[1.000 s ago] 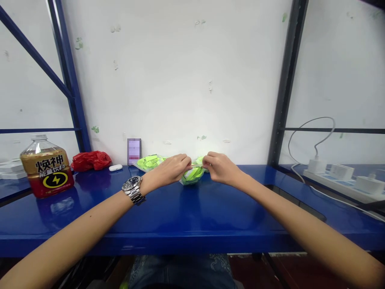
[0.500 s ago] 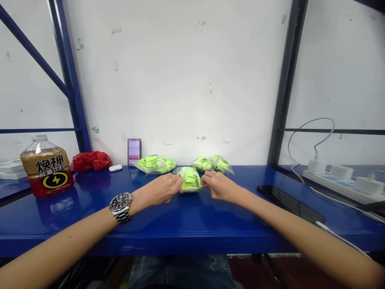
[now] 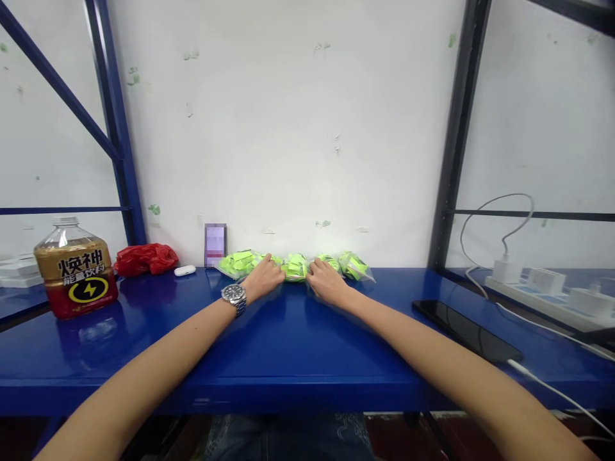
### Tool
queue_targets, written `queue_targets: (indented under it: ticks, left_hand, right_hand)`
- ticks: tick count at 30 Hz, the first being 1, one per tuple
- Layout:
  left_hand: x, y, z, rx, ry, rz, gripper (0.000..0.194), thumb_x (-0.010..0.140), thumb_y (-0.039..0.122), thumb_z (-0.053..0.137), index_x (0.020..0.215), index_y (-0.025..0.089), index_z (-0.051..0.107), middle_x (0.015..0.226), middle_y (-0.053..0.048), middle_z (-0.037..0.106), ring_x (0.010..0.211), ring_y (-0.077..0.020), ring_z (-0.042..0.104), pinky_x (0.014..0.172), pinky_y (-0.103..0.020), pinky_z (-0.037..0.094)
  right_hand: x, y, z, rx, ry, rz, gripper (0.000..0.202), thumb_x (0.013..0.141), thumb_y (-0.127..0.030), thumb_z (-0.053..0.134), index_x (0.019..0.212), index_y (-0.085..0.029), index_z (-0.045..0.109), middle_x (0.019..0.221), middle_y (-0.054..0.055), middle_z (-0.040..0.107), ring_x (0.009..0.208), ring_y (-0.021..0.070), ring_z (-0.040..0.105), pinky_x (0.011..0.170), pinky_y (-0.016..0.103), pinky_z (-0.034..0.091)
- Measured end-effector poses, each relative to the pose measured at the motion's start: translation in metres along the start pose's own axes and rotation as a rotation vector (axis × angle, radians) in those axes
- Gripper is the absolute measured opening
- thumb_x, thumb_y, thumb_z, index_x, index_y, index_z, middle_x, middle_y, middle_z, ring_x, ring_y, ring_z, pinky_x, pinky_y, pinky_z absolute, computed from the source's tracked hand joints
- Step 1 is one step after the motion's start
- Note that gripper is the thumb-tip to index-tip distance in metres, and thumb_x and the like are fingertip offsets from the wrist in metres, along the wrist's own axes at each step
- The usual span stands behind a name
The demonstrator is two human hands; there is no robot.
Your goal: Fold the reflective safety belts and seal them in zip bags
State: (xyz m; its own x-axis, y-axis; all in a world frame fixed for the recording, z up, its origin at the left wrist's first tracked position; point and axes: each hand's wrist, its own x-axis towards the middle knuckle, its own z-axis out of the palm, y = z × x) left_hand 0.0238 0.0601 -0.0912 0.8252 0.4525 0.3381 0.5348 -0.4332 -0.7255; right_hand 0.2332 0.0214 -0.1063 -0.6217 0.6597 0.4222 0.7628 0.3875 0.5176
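Middle bag (image 3: 295,268) sits on counter (image 3: 298,346) beside other bags (image 3: 354,266), seemingly placed; release seemingly outstanding. Left hand (image 3: 264,277) and right hand (image 3: 327,280) flank it, grip curled; hold indeterminable.

Your left hand (image 3: 263,278) and right hand (image 3: 327,280) curl at either side of a green bag (image 3: 295,267) on the blue table (image 3: 298,349). You wear a shiny watch (image 3: 234,294).
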Motion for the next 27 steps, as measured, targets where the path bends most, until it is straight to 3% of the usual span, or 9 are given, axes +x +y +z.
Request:
queue_targets:
  ticks: [4, 8, 11, 17, 23, 27]
  left_hand:
    - [0.017, 0.004, 0.011, -0.022, -0.030, -0.094, 0.028, 0.081, 0.003, 0.050, 0.056, 0.013, 0.059, 0.057, -0.010, 0.064, 0.054, -0.0189, 0.058, 0.085, -0.044, 0.033]
    - [0.018, 0.010, 0.015, -0.030, -0.023, -0.151, 0.029, 0.079, 0.001, 0.047, 0.055, 0.012, 0.058, 0.055, -0.010, 0.062, 0.052, -0.0191, 0.056, 0.084, -0.048, 0.032]
    - [0.013, 0.018, 0.012, -0.032, 0.000, -0.169, 0.025, 0.081, 0.004, 0.044, 0.064, 0.010, 0.061, 0.058, -0.012, 0.062, 0.051, -0.0211, 0.057, 0.082, -0.050, 0.032]
    - [0.007, 0.039, 0.000, -0.181, 0.110, -0.113, 0.023, 0.091, 0.019, 0.040, 0.084, 0.011, 0.060, 0.068, -0.012, 0.065, 0.061, -0.0227, 0.060, 0.080, -0.045, 0.035]
    - [0.009, 0.050, -0.011, -0.582, 0.116, -0.242, 0.033, 0.097, 0.032, 0.032, 0.084, 0.015, 0.057, 0.074, -0.009, 0.064, 0.065, -0.0205, 0.059, 0.066, -0.033, 0.037]
    - [0.015, 0.062, -0.022, -1.051, 0.141, -0.391, 0.040, 0.098, 0.042, 0.029, 0.078, 0.017, 0.053, 0.064, -0.002, 0.060, 0.057, -0.0149, 0.056, 0.058, -0.026, 0.037]
  right_hand:
    - [-0.002, 0.001, 0.004, 0.012, 0.059, 0.081, 0.024, 0.088, -0.019, 0.045, 0.103, -0.011, 0.061, 0.103, 0.018, 0.055, 0.099, 0.0292, 0.045, 0.081, 0.038, 0.036]
    - [-0.014, 0.016, 0.005, -0.011, 0.096, 0.177, 0.027, 0.091, -0.027, 0.043, 0.108, -0.013, 0.058, 0.106, 0.017, 0.056, 0.098, 0.0290, 0.046, 0.080, 0.038, 0.035]
    - [-0.020, 0.028, 0.010, -0.039, 0.030, 0.295, 0.029, 0.091, -0.031, 0.045, 0.107, -0.012, 0.058, 0.103, 0.018, 0.059, 0.100, 0.0324, 0.047, 0.081, 0.041, 0.035]
    - [-0.018, 0.030, 0.013, 0.099, -0.109, 0.326, 0.026, 0.087, -0.008, 0.040, 0.105, -0.009, 0.059, 0.102, 0.021, 0.063, 0.102, 0.0303, 0.053, 0.078, 0.037, 0.038]
    - [-0.019, 0.020, -0.005, 0.271, -0.109, 0.340, 0.018, 0.091, -0.022, 0.044, 0.089, -0.014, 0.060, 0.084, 0.012, 0.068, 0.071, 0.0200, 0.061, 0.060, 0.028, 0.037]
    - [-0.027, 0.017, -0.016, 0.804, -0.077, 0.298, 0.019, 0.085, -0.026, 0.054, 0.069, -0.016, 0.055, 0.060, 0.004, 0.064, 0.055, 0.0142, 0.060, 0.055, 0.023, 0.040]
